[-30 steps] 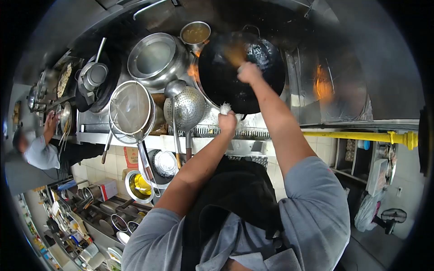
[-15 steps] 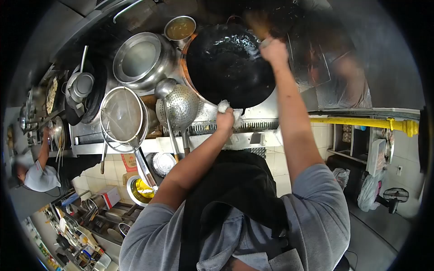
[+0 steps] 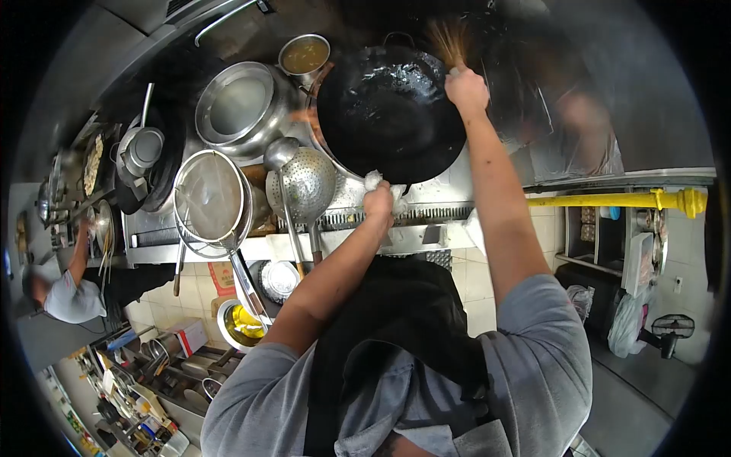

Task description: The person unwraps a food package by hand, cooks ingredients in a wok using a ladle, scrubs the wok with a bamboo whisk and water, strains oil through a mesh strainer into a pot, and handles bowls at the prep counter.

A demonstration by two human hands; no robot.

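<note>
My left hand [image 3: 378, 204] is closed on a white cloth [image 3: 374, 181] at the near edge of a large black wok [image 3: 388, 126]. Any wok handle under the cloth is hidden. Wet, shiny patches show on the wok's far inner wall, and flames rise along its left side. My right hand [image 3: 467, 90] grips a bamboo wok brush [image 3: 451, 44] near the wok's far right rim. The brush's splayed bristles point up and away from me, beside the rim rather than down in the wok.
Left of the wok stand a small pot of broth [image 3: 304, 56], a large steel pot [image 3: 236, 103], a perforated ladle [image 3: 306, 183] and a mesh strainer [image 3: 210, 196]. A yellow pipe [image 3: 617, 201] runs at right. Another person [image 3: 72, 295] works at far left.
The wok brush has gone from blurred to sharp, its bristles now pointing farther up. My right hand has shifted slightly. My left hand keeps its hold on the cloth at the wok's edge.
</note>
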